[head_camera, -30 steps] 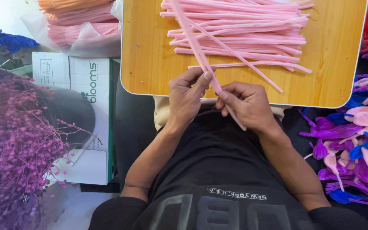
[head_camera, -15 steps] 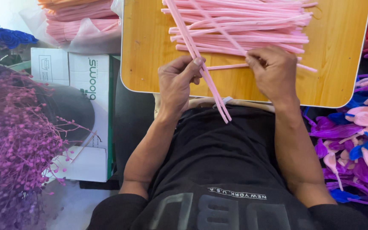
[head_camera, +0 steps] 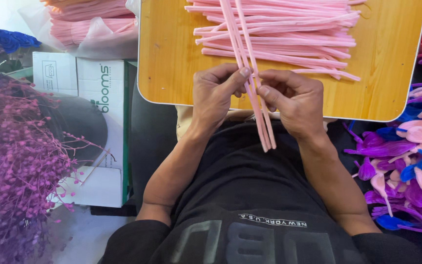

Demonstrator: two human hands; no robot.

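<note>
- Left hand (head_camera: 216,95) pinches a small bunch of pink sticks (head_camera: 254,93) between thumb and fingers.
- Right hand (head_camera: 294,100) pinches the same bunch from the other side; this looks like gathering and evening up the ends.
- Lower ends hang past the board's edge, over the lap.
- Loose pink pile (head_camera: 279,36) lies just beyond, on the wooden board (head_camera: 172,58).
- White box (head_camera: 94,88) and purple dried flowers (head_camera: 10,161) sit to the left.

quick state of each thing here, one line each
left hand: shut on pink stems
right hand: shut on pink stems
pink stems: bundled, ends hanging past the board edge
loose pink stems: piled flat on the board
wooden board: lying flat
white box: closed
</note>
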